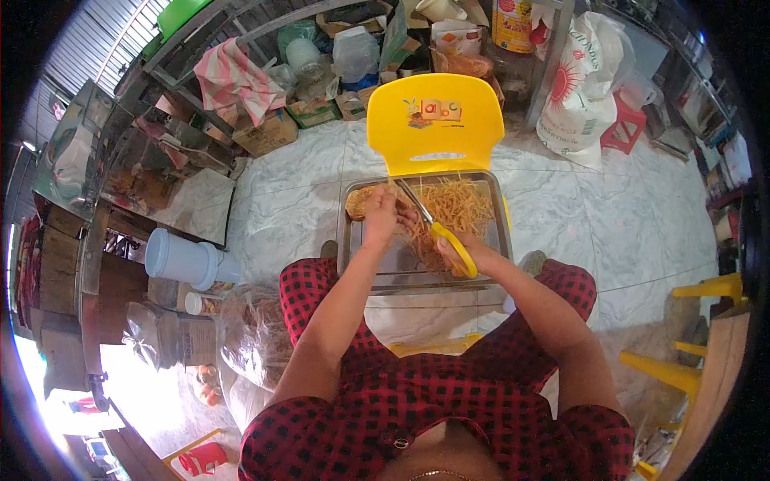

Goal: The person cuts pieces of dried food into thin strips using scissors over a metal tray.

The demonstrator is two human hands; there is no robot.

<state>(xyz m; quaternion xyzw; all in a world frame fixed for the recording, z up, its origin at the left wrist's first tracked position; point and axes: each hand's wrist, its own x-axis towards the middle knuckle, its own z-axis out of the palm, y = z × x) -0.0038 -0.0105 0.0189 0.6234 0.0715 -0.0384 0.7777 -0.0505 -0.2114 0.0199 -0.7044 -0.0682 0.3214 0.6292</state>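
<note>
Yellow scissors [451, 243] above the metal tray [391, 261].
From here I see the right hand [479, 256] wrapped around the scissors' handle. The left hand [382, 215] is over the tray too, fingers bunched near the blades; I cannot tell if they pinch anything. Dry strands [461, 204] lie in the tray, and a yellow chair back [435, 136] stands just past it.

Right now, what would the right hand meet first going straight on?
The right hand, holding scissors, would probably meet the left hand first, just ahead beside the blades; depth there is unclear.
</note>
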